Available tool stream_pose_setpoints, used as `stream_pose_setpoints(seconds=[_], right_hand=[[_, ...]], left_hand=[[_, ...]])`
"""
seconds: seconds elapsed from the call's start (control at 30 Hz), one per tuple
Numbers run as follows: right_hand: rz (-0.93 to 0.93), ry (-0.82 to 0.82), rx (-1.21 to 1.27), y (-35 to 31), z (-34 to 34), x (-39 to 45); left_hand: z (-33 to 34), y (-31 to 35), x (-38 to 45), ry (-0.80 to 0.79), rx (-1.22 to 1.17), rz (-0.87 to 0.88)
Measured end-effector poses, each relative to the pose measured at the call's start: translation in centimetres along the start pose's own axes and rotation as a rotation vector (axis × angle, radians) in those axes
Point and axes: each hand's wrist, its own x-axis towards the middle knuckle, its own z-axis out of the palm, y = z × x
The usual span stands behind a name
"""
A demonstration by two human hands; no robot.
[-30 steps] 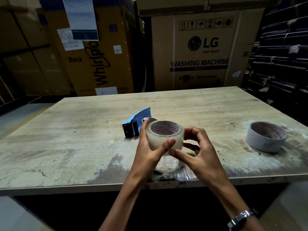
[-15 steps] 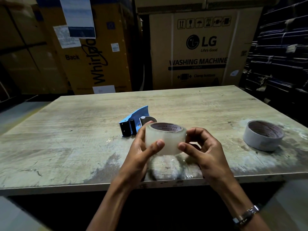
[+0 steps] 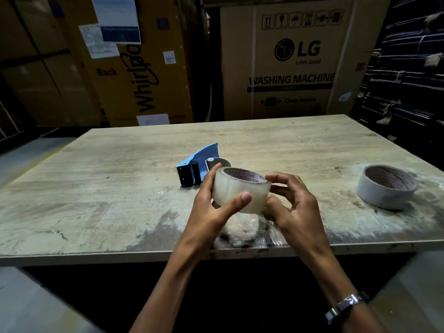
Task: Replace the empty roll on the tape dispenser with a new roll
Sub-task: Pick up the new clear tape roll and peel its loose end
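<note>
I hold the new tape roll [image 3: 240,192] between my left hand [image 3: 211,207] and my right hand [image 3: 292,207], above the near edge of the table [image 3: 96,188]. The tape dispenser [image 3: 198,168] lies on the table just behind the roll, a little to its left. The empty roll [image 3: 386,187] sits on the table well off to my right. Cardboard boxes [image 3: 288,61] stand behind the table.

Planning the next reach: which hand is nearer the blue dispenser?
Left hand: just in front of the blue dispenser. Right hand: farther right, across the tape roll.
</note>
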Motion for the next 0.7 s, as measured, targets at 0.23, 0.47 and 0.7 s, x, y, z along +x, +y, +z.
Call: stream_pose_setpoints(seconds=[0.23, 0.47, 0.7], right_hand=[[0.009, -0.128, 0.009, -0.1, 0.0, -0.1], [0.168, -0.197, 0.299, 0.2, -1.9, 0.2], [0.291, -0.201, 0.454, 0.0, -2.3, 0.7]], left_hand=[[-0.3, -0.2, 0.0, -0.035, -0.044, -0.019], [-0.5, 0.0, -0.1, 0.063, -0.013, 0.013], [-0.5, 0.4, -0.1, 0.05, -0.095, -0.043]])
